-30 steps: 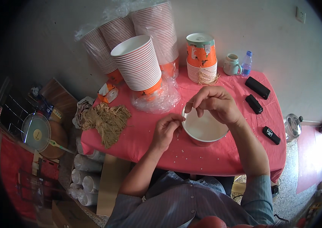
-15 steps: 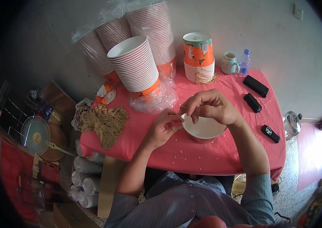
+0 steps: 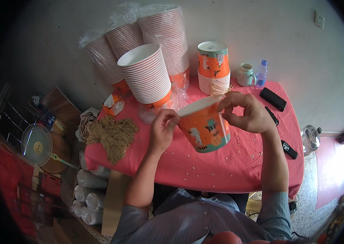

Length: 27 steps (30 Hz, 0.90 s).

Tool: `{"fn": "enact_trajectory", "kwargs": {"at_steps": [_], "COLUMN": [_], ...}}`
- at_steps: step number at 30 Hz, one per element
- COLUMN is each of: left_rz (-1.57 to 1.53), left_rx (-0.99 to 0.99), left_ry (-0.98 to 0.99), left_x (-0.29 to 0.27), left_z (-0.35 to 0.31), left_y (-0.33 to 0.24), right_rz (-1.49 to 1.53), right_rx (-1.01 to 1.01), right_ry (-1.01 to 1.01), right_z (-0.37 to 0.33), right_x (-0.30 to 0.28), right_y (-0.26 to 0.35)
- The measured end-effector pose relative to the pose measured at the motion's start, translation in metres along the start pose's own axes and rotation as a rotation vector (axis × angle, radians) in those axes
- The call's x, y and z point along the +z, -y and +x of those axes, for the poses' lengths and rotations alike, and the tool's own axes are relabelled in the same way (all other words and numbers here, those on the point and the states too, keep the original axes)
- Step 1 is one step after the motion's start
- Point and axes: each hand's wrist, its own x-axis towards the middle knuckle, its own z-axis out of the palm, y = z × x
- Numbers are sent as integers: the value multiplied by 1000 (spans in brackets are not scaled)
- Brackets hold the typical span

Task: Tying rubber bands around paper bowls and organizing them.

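An orange paper bucket (image 3: 204, 130) with a teal base and printed figures is held tilted above the table, its white mouth leaning up and to the left. My left hand (image 3: 163, 129) pinches the left side of its rim between thumb and fingers. At the rim's right side, the curled fingers of my right hand (image 3: 245, 112) grip the edge; whether a thin cord is between them cannot be made out. Behind the bucket, a few tan cords (image 3: 223, 90) drape over a short stack of paper buckets (image 3: 213, 67), the top one upside down.
Tall nested bucket stacks (image 3: 145, 77), some in clear plastic, stand at the back left. A bundle of tan cords (image 3: 113, 136) hangs at the left edge of the red-covered table (image 3: 172, 162). A mug (image 3: 245, 76), bottle (image 3: 262, 73) and black case (image 3: 273, 99) are at right.
The bucket, earlier low on the table with its mouth toward me, is now lifted and tilted, showing its printed side. Both hands have moved from a pinch near its rim to opposite rim sides.
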Motion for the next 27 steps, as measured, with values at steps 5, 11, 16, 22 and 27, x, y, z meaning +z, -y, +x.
{"fn": "enact_trajectory", "kwargs": {"at_steps": [5, 11, 16, 22, 27], "left_rz": [-40, 10, -65, -58, 252], "left_rx": [-117, -246, -486, -374, 20], "left_ry": [-155, -92, 54, -90, -219], "left_x": [2, -12, -9, 20, 22], "left_z": [14, 30, 59, 82, 62], "left_y": [6, 20, 28, 65, 114], "right_rz": [-155, -97, -32, 368, 455], "right_rx": [24, -51, 125, 228, 273], "right_ry": [17, 160, 138, -501, -710], "right_z": [6, 5, 8, 11, 36], "right_x": [12, 6, 6, -14, -49], "right_y": [-23, -23, -24, -45, -56]}}
